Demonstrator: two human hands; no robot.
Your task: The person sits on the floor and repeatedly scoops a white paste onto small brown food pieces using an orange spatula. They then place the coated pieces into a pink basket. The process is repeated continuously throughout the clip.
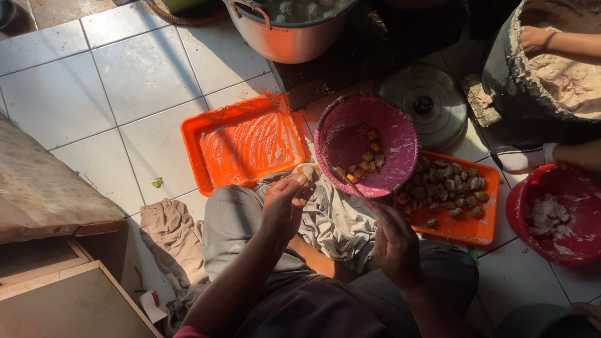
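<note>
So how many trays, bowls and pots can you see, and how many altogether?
Orange trays: 2, an empty smeared tray and a tray of pieces
Bowls and baskets: 2, a pink basket and a red bowl
Metal pots: 1, the big pot at the top
Round lids: 1, a grey lid
Total: 6

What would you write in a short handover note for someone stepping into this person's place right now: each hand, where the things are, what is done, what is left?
Left hand: holds a pale dough piece at its fingertips.
Right hand: grips a thin stick that reaches into the pink basket.
Done: filled pieces lie on the right orange tray.
Left: small chunks remain in the basket; the left orange tray holds only smears.
</note>
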